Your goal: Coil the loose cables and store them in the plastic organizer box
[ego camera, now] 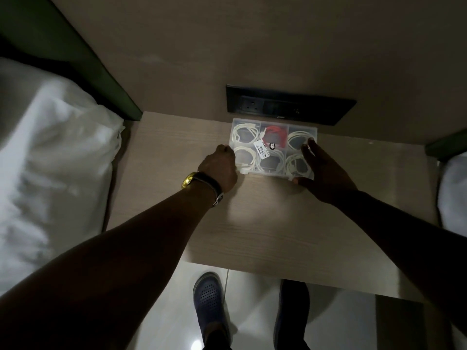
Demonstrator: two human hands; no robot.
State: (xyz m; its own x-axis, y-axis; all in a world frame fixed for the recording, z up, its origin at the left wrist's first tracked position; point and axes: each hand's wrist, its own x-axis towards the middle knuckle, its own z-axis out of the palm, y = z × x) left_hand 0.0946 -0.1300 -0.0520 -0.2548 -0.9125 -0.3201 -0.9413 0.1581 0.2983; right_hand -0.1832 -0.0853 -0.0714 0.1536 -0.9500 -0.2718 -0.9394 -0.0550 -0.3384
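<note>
- On the desk [252, 223], the left hand [221, 168] is curled shut against the left edge of the plastic organizer box [273, 147]
- Between both hands, coiled cables [243, 132] fill the compartments under the closed lid
- Right hand [326, 173], spread flat, braces the right side
- Storing looks finished; next, latching the front calls for pressure

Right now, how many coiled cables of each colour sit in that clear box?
White cables: 5
Red cable: 1
Total: 6, one per compartment of the organizer box, lid closed.
</note>
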